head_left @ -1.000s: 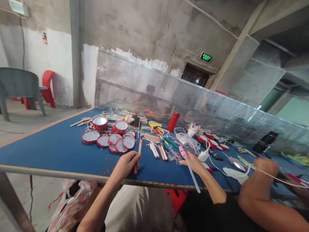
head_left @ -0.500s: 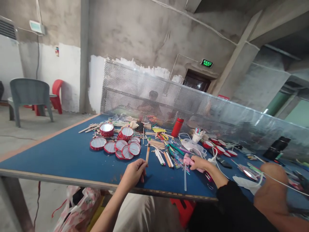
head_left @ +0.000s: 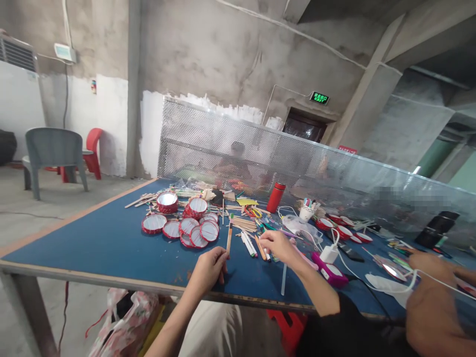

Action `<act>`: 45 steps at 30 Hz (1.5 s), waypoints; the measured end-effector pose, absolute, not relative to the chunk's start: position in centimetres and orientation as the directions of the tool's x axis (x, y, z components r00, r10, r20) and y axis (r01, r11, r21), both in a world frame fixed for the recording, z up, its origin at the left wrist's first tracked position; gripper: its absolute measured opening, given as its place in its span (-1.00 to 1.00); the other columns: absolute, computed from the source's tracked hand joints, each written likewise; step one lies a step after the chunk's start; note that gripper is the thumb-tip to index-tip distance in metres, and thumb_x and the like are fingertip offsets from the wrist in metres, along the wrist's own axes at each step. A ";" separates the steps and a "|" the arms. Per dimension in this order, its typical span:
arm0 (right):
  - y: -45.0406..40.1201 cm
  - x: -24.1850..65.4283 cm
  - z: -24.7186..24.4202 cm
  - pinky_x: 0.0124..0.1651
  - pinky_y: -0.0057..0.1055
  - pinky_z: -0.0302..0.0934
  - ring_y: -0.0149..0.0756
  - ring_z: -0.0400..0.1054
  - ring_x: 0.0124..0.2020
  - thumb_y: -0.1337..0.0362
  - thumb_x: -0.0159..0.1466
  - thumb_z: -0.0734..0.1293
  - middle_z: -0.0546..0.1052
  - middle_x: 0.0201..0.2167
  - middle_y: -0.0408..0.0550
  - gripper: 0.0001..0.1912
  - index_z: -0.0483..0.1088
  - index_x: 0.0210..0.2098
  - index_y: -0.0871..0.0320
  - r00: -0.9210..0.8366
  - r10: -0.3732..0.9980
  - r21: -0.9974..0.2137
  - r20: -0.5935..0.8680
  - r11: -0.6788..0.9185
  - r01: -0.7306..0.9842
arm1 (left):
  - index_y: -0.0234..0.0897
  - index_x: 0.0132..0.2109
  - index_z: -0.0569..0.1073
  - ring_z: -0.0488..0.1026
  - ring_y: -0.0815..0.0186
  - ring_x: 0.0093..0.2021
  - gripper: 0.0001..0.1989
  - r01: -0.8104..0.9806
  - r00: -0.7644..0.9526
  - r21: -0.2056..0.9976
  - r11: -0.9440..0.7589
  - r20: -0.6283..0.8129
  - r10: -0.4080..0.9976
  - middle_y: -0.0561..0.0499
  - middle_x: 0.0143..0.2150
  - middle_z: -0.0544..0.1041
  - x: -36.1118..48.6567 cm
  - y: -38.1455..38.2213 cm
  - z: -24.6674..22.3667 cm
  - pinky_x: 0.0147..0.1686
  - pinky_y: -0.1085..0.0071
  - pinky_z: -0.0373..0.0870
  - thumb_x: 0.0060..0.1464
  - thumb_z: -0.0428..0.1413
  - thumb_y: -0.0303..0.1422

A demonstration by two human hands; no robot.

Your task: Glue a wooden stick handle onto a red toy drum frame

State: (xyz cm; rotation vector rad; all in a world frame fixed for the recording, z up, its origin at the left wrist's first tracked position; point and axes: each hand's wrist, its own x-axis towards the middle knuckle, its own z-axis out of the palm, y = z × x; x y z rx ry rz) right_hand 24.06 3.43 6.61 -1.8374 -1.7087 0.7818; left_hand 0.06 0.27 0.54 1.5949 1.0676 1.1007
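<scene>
My left hand is closed on the lower end of a flat wooden stick with green and dark marks at its top, held upright near the table's front edge. My right hand reaches over the orange and white markers, palm down with bent fingers; whether it holds anything cannot be made out. Behind its wrist lies a pink glue gun, partly hidden, with a clear glue stick near it. Round red-rimmed discs lie in stacks to the left of the markers.
Wooden sticks, a red bottle and a cup of pens stand or lie farther back. A white plug with cables and a purple box are on the right, near another person's arm. A mesh screen borders the table.
My right hand has let go of the pink glue gun and moved left to the markers. My left hand still holds the stick in nearly the same place. The view has shifted slightly.
</scene>
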 end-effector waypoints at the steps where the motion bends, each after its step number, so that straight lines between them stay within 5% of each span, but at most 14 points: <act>1: 3.2 22.7 6.1 -0.10 -0.21 0.40 -0.26 0.44 -0.13 0.16 0.36 0.32 0.48 -0.04 -0.01 -0.69 0.38 0.01 0.20 0.015 0.997 -0.744 -0.076 -0.066 0.665 | -0.20 -0.40 0.36 0.37 0.38 -0.73 -0.69 0.158 0.231 0.962 -0.224 0.185 0.955 0.16 -0.62 0.42 0.1 0.3 0.5 -0.63 0.50 0.17 0.03 -0.06 -0.07; 9: 4.2 16.9 3.6 -0.27 -0.36 0.40 -0.38 0.44 -0.30 0.15 0.37 0.30 0.50 -0.19 -0.07 -0.73 0.39 -0.05 0.22 -0.134 0.988 -0.964 -0.076 -0.039 0.263 | -0.19 -0.43 0.34 0.33 0.38 -0.75 -0.66 0.151 0.213 0.972 -0.180 0.146 0.966 0.16 -0.65 0.40 0.3 0.3 0.7 -0.69 0.50 0.10 0.00 -0.05 -0.02; 21: 4.1 15.8 3.0 -0.51 -0.57 0.26 -0.54 0.30 -0.55 0.19 0.38 0.31 0.43 -0.42 -0.22 -0.80 0.39 -0.23 0.24 -0.256 0.957 -0.986 -0.136 -0.156 -0.061 | -0.19 -0.41 0.33 0.32 0.37 -0.76 -0.70 0.127 0.212 0.981 -0.149 0.120 0.970 0.15 -0.65 0.40 0.4 0.3 0.5 -0.71 0.50 0.12 0.01 -0.09 -0.07; 24: 3.4 15.5 3.1 -0.58 -0.61 0.15 -0.58 0.21 -0.62 0.21 0.35 0.34 0.37 -0.54 -0.29 -0.79 0.39 -0.32 0.24 -0.244 0.960 -0.982 -0.138 -0.165 -0.092 | -0.19 -0.39 0.33 0.32 0.38 -0.76 -0.71 0.125 0.205 0.981 -0.151 0.123 0.971 0.15 -0.64 0.40 0.4 0.4 0.3 -0.70 0.51 0.13 0.04 -0.09 -0.09; 30: 1.2 14.7 2.8 -0.61 -0.61 -0.04 -0.62 0.12 -0.68 0.05 -0.16 0.61 0.38 -0.68 -0.30 -0.51 0.45 -0.42 0.26 -0.171 0.979 -0.983 -0.113 -0.135 -0.126 | -0.18 -0.40 0.30 0.33 0.39 -0.75 -0.69 0.139 0.191 0.977 -0.164 0.136 0.972 0.16 -0.64 0.39 0.4 0.4 0.2 -0.70 0.51 0.15 0.10 -0.12 -0.08; 33: 0.6 14.4 2.7 -0.61 -0.59 -0.05 -0.61 0.12 -0.69 0.01 -0.22 0.61 0.41 -0.67 -0.27 -0.48 0.46 -0.43 0.24 -0.129 0.986 -0.986 -0.102 -0.118 -0.119 | -0.19 -0.42 0.29 0.33 0.39 -0.74 -0.69 0.154 0.195 0.972 -0.175 0.144 0.970 0.16 -0.65 0.39 0.3 0.3 0.3 -0.68 0.52 0.16 0.11 -0.12 -0.08; 40: 0.5 14.2 2.8 -0.63 -0.59 -0.06 -0.61 0.09 -0.69 -0.01 -0.20 0.59 0.35 -0.71 -0.30 -0.49 0.41 -0.48 0.24 -0.106 0.985 -0.988 -0.136 -0.143 -0.062 | -0.19 -0.51 0.25 0.33 0.41 -0.76 -0.69 0.198 0.227 0.962 -0.190 0.143 0.963 0.16 -0.67 0.39 0.1 0.1 0.5 -0.69 0.53 0.14 0.11 -0.10 -0.14; 45: 0.4 15.6 3.1 -0.68 -0.63 -0.09 -0.61 0.09 -0.69 0.13 0.22 0.43 0.31 -0.62 -0.33 -0.72 0.36 -0.36 0.23 -0.080 0.955 -0.958 -0.286 -0.282 0.058 | -0.19 -0.49 0.27 0.32 0.42 -0.77 -0.72 0.219 0.218 0.956 -0.196 0.147 0.965 0.16 -0.67 0.42 0.3 0.1 0.6 -0.70 0.54 0.14 0.10 -0.08 -0.17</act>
